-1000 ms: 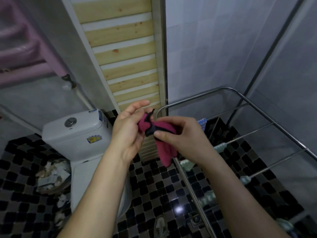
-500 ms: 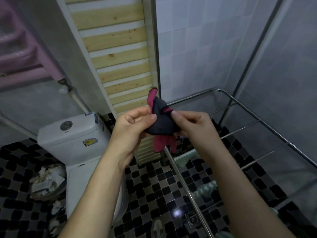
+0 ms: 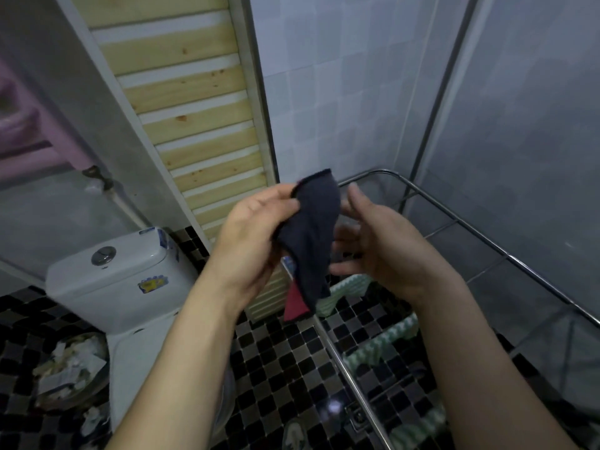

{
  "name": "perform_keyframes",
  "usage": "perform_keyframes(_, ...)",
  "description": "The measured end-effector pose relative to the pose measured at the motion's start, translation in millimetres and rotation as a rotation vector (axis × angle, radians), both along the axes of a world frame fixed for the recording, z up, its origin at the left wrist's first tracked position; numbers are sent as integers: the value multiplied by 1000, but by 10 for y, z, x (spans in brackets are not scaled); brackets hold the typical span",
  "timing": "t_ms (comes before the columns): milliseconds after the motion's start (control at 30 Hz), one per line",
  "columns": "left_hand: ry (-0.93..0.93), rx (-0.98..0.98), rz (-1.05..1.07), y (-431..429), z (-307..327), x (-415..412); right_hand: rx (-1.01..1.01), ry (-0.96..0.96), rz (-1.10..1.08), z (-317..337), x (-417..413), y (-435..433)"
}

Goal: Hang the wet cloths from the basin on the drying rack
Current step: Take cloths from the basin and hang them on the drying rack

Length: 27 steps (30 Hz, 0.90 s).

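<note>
At 8 o'clock of frame a waste bin (image 3: 68, 368) and toilet cistern (image 3: 110, 274) are seen; a slatted wooden panel (image 3: 194, 108) is propped at 11 to 12. Frame centre: the left hand (image 3: 250, 235) is closed in a pinch, thumb and fingertips clamped on the upper left edge of the cloth (image 3: 311, 228). Change over the last second: the cloth was bunched, red side out, and pinched by both hands; now it is opened out, dark side to camera, and carried by the left hand alone. The right hand (image 3: 376, 245) has let go and is spread wide, fingers straight, nothing held, just beside the cloth at its 3 o'clock; contact with the fabric cannot be confirmed. Judged meaning: unfolding is done and draping is next. Cloth long axis runs 12 to 6, the lower end leaning slightly toward 7; the hemmed edge points up and the red tip hangs down. It is held in the air, above and just left of the drying rack (image 3: 506, 256), not yet on any bar. The rack spans 2 to 5 o'clock, with green-and-white cloths (image 3: 380, 345) already draped low on it. No basin is in view.
</note>
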<state>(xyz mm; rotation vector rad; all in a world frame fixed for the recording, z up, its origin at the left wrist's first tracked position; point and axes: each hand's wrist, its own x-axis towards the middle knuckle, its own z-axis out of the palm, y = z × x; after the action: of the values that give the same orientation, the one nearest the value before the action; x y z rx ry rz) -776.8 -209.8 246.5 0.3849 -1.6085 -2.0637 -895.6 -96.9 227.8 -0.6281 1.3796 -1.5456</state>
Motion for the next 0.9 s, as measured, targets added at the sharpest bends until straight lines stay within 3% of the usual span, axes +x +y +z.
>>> perform_keyframes(67,-134,-295,-128,86,49,-54,-105,-75,85,6,9,64)
perform_keyframes(167,-196,-589,-296,180,51,-125,-179,27,-44,11,22,127)
perform_keyframes(333,-67,-587,134,212,-21,-333,-140,157,-102,63,-189,391)
perform_keyframes(500,-163,-315,-330,342,-145,-671,-111,279,-52,172,-424,628)
perform_keyframes(567,-149,-290,-252,499,-223,-833,-51,359,-185,159,-565,758)
perform_keyframes(700,-131,-327,-6,610,-363,-1025,252,747,-375,73,-907,1056)
perform_keyframes(767,-113,-324,36,637,-420,-1072,325,853,-446,12,-1054,1164)
perform_keyframes(900,-244,-338,11,700,-675,-1264,232,668,-630,-134,-1339,1318)
